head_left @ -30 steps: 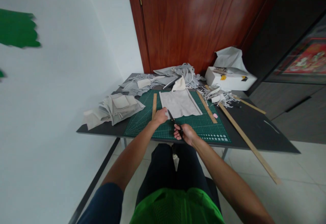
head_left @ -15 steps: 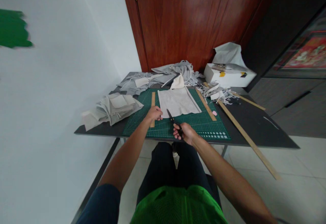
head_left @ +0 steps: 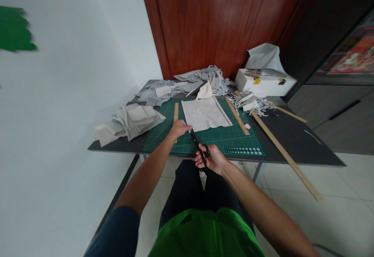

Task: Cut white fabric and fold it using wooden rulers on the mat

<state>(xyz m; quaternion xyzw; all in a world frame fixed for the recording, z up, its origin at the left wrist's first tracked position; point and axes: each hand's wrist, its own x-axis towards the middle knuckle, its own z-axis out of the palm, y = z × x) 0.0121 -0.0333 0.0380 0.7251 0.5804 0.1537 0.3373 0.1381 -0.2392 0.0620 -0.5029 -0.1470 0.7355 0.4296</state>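
A pale grey piece of fabric (head_left: 207, 113) lies on the green cutting mat (head_left: 163, 140), its left and right edges folded into narrow strips. My left hand (head_left: 180, 127) is closed at the near left corner of this fabric, thumb and fingers pinching its edge. My right hand (head_left: 210, 159) grips black scissors (head_left: 194, 137) by the handles, which are spread apart. The blades point up and left, their tips at the fabric's near left corner by my left fingertips. Exactly how the blades meet the edge is too small to tell.
Folded cloth (head_left: 136, 120) is stacked at the left. Grey fabric pieces (head_left: 159, 91) are heaped at the back. Wooden rulers (head_left: 238, 117) flank the fabric, and a long wooden strip (head_left: 280, 152) overhangs the front edge. Thin scraps (head_left: 254, 103) lie before a white box (head_left: 263, 81).
My left hand has moved slightly right along the fabric's corner. The scissors have come down and left, their handles now spread wider, with the tips at the near edge.
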